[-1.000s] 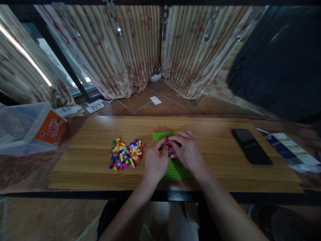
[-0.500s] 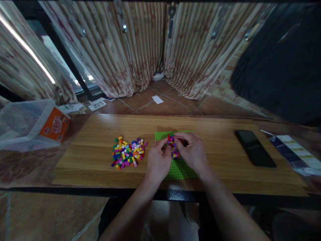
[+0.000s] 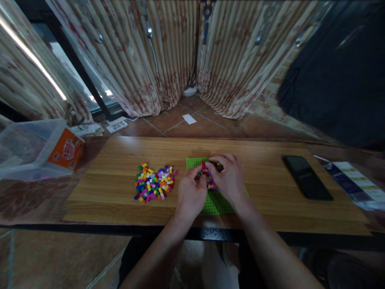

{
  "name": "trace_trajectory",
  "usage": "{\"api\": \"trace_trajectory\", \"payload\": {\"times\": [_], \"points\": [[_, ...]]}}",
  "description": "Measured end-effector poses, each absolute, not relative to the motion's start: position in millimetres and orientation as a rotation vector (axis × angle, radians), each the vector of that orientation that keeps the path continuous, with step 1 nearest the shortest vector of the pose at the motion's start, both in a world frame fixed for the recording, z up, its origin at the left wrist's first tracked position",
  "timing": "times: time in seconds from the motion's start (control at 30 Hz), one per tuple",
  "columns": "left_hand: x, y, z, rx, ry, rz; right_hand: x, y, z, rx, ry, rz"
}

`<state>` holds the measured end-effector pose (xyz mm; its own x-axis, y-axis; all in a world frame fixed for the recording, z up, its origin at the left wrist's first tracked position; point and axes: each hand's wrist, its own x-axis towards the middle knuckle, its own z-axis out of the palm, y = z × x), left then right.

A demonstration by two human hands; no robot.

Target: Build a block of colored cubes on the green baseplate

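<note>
A green studded baseplate (image 3: 219, 205) lies on the wooden table, partly covered by my hands. On it stands a block of multicoloured building bricks (image 3: 211, 184), mostly purple, red and orange where it shows. My left hand (image 3: 191, 190) has its thumb and fingers curled against the left side of this block. From the right, my right hand (image 3: 229, 178) closes over it, thumb at the top of the block and fingers around the far side. A red brick (image 3: 203, 164) sticks up at the block's far left corner. The fingertips hide much of the block.
Left of the baseplate lies a loose pile of small coloured bricks (image 3: 154, 184). A black phone (image 3: 306, 178) rests on the table's right part, near a printed packet (image 3: 357, 182). A clear plastic bin (image 3: 27, 150) with an orange label stands at the left. Curtains (image 3: 168, 60) hang beyond.
My right hand has shifted slightly to the left and over the bricks, its thumb now nearer the red brick. My left hand has barely moved.
</note>
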<state>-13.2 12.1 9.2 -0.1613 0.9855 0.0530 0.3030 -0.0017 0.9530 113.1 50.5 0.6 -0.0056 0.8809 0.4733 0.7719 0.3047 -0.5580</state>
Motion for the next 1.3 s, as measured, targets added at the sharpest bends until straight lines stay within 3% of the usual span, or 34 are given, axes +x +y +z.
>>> {"api": "trace_trajectory", "payload": {"times": [0.8,1.03,1.3], "points": [[-38,22,1,1.236,1.613,1.341,128,52,9,-1.300,-1.710,0.282],[-64,22,2,1.161,1.506,1.334,161,44,8,-1.203,-2.120,0.623],[-88,20,3,1.106,1.556,1.443,153,43,0,-1.317,-2.109,0.646]]}}
